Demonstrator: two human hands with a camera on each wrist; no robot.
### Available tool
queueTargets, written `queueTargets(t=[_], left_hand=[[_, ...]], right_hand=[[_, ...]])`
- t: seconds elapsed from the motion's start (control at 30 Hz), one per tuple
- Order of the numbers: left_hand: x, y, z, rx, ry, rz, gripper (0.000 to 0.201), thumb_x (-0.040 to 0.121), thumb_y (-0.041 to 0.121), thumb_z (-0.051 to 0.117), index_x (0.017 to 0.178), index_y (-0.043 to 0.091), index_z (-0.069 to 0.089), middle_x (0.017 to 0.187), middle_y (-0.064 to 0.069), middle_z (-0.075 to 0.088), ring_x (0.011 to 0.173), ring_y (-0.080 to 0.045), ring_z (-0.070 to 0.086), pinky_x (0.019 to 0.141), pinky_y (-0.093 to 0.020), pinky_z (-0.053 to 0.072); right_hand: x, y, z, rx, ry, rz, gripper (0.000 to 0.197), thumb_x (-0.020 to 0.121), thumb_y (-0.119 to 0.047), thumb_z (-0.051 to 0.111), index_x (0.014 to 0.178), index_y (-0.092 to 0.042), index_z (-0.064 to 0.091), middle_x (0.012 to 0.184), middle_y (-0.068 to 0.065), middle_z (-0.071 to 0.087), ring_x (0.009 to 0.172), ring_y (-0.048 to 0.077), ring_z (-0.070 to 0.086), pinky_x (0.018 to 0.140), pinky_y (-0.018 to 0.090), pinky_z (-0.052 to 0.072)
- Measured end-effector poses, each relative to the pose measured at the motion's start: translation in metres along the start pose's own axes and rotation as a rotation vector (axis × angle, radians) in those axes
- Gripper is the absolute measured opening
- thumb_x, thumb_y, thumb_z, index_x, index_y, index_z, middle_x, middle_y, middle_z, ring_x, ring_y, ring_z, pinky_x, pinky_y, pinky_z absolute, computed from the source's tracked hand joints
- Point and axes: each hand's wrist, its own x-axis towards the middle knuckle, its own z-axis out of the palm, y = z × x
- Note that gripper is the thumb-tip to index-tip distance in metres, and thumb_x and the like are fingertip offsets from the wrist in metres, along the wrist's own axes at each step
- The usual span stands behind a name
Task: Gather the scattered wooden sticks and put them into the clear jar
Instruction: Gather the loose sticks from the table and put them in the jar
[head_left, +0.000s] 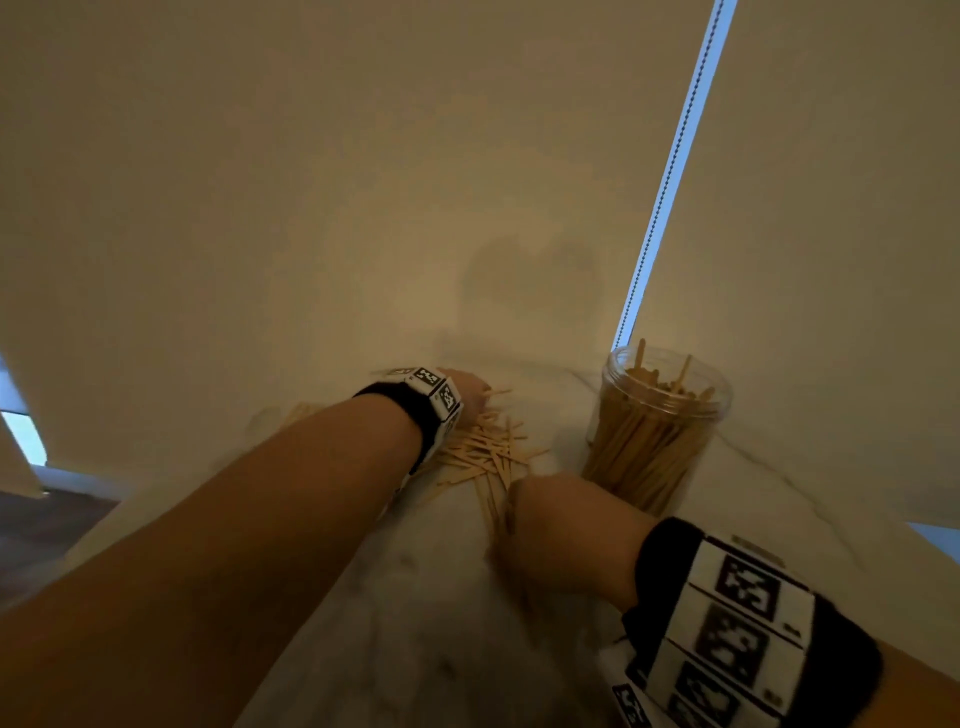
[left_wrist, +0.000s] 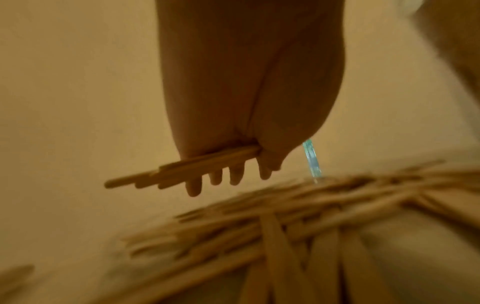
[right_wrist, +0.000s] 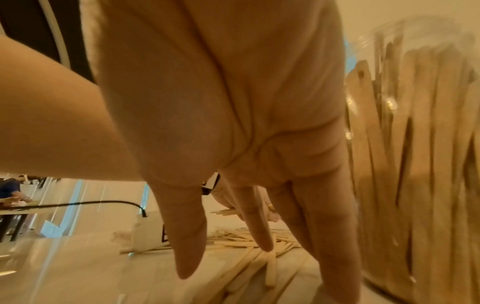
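Head view: pile of loose wooden sticks (head_left: 488, 452) lay on marble tabletop (head_left: 415, 623), just left of clear jar (head_left: 660, 431) standing upright, packed with sticks. Left hand (left_wrist: 233, 123) hovered above pile, clamping small bundle of sticks (left_wrist: 179, 170) between thumb and fingers. Right hand (right_wrist: 233, 144) reached down beside jar, fingers straight and spread, index fingertip (right_wrist: 262, 242) at pile, gripping nothing.

Marbled white tabletop (head_left: 426, 623); black cable (right_wrist: 103, 203)
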Motion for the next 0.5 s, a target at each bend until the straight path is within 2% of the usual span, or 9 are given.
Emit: queueTargets(t=[0.07,0.2,0.3,0.37,0.43,0.5], left_hand=[[0.007,0.001,0.001,0.045,-0.056,0.046,0.039,0.108,0.025,0.038,0.137,0.005,0.052,0.138,-0.014,0.056,0.115,-0.029,0.056,0.099,-0.036,0.042],[0.000,0.002,0.002,0.170,-0.061,0.056,0.036,0.108,0.020,0.035,0.130,0.002,0.057,0.130,-0.015,0.059,0.108,-0.030,0.057,0.092,-0.034,0.044],[-0.019,0.005,0.004,0.236,-0.025,0.042,0.037,0.108,0.021,0.034,0.126,0.001,0.059,0.126,-0.016,0.061,0.104,-0.030,0.058,0.083,-0.032,0.043],[-0.037,0.004,0.009,0.268,0.008,0.030,0.036,0.107,0.023,0.034,0.128,0.003,0.056,0.128,-0.017,0.057,0.104,-0.030,0.056,0.084,-0.033,0.042],[-0.057,0.004,0.020,0.246,0.067,0.001,0.034,0.105,0.023,0.037,0.131,0.006,0.050,0.128,-0.018,0.051,0.109,-0.034,0.055,0.089,-0.040,0.044],[-0.081,0.009,0.032,0.202,0.081,-0.033,0.035,0.101,0.020,0.041,0.133,0.007,0.046,0.128,-0.019,0.046,0.115,-0.039,0.050,0.092,-0.045,0.042]], right_hand=[[0.001,0.000,0.001,-0.019,-0.019,0.017,0.034,0.097,-0.037,0.054,0.115,-0.010,0.064,0.113,0.007,0.065,0.099,0.025,0.062,0.075,0.029,0.046],[0.004,-0.001,0.002,-0.076,-0.005,0.021,0.036,0.096,-0.038,0.058,0.115,-0.008,0.063,0.116,0.009,0.064,0.105,0.027,0.061,0.074,0.029,0.042],[-0.003,-0.001,0.000,-0.048,0.027,0.022,0.028,0.097,-0.030,0.057,0.112,-0.006,0.064,0.116,0.011,0.064,0.101,0.027,0.061,0.073,0.028,0.042],[-0.011,-0.001,0.000,-0.041,0.051,0.018,0.021,0.100,-0.019,0.051,0.110,-0.004,0.061,0.116,0.013,0.063,0.097,0.027,0.058,0.073,0.029,0.040],[-0.022,-0.002,0.001,-0.046,0.073,0.024,0.016,0.099,-0.013,0.047,0.090,-0.006,0.057,0.110,0.015,0.062,0.091,0.027,0.056,0.072,0.028,0.039],[-0.036,-0.005,0.003,-0.057,0.068,0.044,0.029,0.098,-0.012,0.048,0.070,-0.013,0.041,0.108,0.015,0.062,0.085,0.025,0.052,0.071,0.027,0.039]])
